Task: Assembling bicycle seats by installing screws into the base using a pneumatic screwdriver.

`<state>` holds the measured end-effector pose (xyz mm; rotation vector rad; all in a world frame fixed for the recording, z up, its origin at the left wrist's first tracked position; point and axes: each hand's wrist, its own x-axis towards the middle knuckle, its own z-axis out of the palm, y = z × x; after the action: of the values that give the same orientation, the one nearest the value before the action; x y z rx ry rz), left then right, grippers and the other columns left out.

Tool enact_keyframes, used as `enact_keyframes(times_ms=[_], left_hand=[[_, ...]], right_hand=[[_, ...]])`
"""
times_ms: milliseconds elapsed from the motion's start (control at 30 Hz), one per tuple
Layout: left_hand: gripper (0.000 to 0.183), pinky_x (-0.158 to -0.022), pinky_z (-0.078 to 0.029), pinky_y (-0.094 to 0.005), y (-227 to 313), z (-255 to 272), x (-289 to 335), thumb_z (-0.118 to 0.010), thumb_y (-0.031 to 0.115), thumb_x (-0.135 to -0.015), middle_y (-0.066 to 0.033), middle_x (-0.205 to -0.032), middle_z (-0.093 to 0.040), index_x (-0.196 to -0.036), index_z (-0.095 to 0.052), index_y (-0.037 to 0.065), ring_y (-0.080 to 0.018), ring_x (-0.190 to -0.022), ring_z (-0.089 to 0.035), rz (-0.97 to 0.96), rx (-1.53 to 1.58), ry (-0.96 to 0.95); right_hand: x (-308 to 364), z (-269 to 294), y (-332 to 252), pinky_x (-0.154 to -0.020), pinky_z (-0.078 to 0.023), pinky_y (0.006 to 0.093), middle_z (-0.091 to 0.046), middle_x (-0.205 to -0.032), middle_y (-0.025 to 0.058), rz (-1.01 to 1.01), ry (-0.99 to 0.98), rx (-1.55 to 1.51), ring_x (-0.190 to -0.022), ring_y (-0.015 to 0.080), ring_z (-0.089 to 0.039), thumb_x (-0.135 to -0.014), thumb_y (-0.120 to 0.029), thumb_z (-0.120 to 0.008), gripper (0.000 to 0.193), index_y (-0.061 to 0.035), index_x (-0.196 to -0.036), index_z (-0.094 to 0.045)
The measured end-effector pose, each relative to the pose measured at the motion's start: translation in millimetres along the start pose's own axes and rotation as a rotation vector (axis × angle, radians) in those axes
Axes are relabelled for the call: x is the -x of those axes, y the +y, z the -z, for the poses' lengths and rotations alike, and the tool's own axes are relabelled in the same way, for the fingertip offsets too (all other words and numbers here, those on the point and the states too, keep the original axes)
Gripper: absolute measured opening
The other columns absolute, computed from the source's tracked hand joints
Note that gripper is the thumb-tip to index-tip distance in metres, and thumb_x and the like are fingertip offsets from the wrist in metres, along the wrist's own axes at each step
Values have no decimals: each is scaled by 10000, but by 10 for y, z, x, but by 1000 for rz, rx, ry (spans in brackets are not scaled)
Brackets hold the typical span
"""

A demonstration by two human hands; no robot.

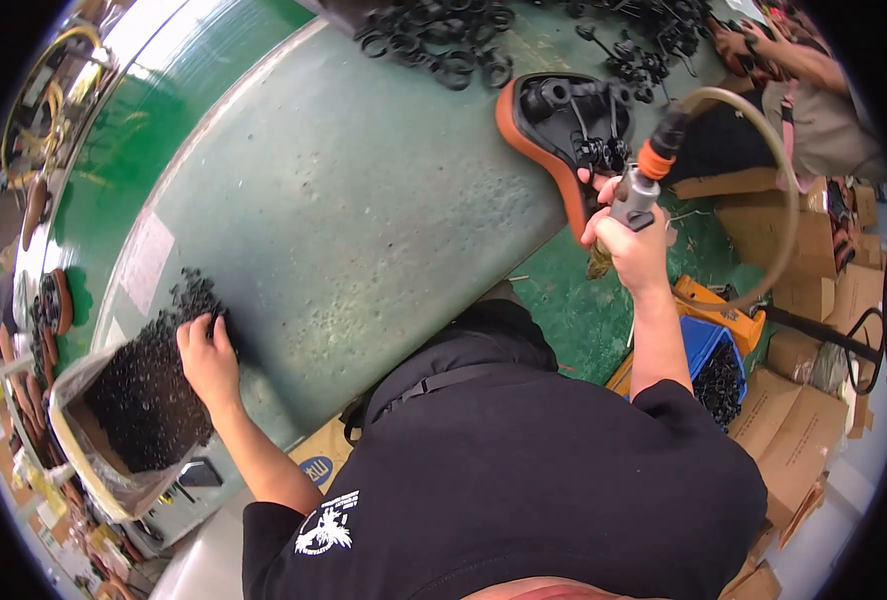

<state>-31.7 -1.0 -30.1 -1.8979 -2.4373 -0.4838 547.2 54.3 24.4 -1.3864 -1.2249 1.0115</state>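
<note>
Find the bicycle saddle point(564, 140) upside down at the right part of the table point(384, 200), with clamp hardware point(602, 152) facing up and nose toward the body, close to the front edge or perhaps past it. Might slide or tip off there if nudged by the pneumatic driver point(634, 197), for want of much support under the nose. Might also swivel under torque, being unsteadied by a second hand at the broad end. Could suffer a crossed thread if met at a slant; cannot tell the position of the working tip. Could be tugged askew, too, by the hose point(792, 190), given such a wide loop beside the right forearm point(659, 340). Gripping the pneumatic driver's grey body in the right hand point(639, 248), with fingers wrapped closely round and fingertips near the clamp hardware; cannot judge whether touching. Reaching far out to the left with the other arm, bent at the elbow, and resting the left hand point(209, 362), palm down, on small black fittings point(196, 293) heaped at the mouth of a plastic-lined box point(82, 455). Curling those fingers slightly apart; cannot tell whether pinching anything. Could scatter some or grab too many from so loose a heap. Farther out, notice black rings point(434, 35) along the table's far side and a blue bin point(702, 340) below, to the right.
</note>
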Motion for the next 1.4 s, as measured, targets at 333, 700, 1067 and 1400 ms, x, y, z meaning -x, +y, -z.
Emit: enact_keyframes(times_ms=[333, 700, 1067, 1400], left_hand=[[180, -852, -543, -415, 136, -90, 33, -790, 123, -909, -108, -1019, -665, -1071, -753, 53, -321, -951, -655, -262, 38, 206], [106, -796, -548, -412, 47, -142, 55, -796, 104, -884, -89, -952, -671, -936, -724, 46, -306, -874, -650, -216, 75, 287], [206, -871, -604, -356, 1198, 282, 364, -557, 57, -1110, -136, -1070, -746, -1279, -629, -36, -199, -917, -736, 347, 2045, -386], [219, -866, -623, -357, 1642, 157, 517, -628, 34, -1072, -156, -1137, -738, -1264, -700, -45, -231, -924, -749, 264, 2314, -385]], right_hand=[[370, -1494, -360, -698, -584, 311, -684, -730, 60, -285, -638, -199, -757, 164, -744, -829, -33, -668, 242, -25, -1051, -571], [327, -1722, -1060, -677, -536, 244, -737, -1149, 206, -354, -838, -124, -720, 104, -696, -816, 29, -662, 303, 9, -1114, -611], [-117, -2126, -1417, -765, -523, 361, -574, -1226, 113, 637, -950, -725, -784, 160, -667, -1036, -209, -627, 394, -110, -1394, -495], [-312, -2156, -1341, -785, -548, 407, -548, -1241, 150, 705, -1155, -749, -754, 189, -673, -997, -79, -542, 426, -113, -1406, -427]])
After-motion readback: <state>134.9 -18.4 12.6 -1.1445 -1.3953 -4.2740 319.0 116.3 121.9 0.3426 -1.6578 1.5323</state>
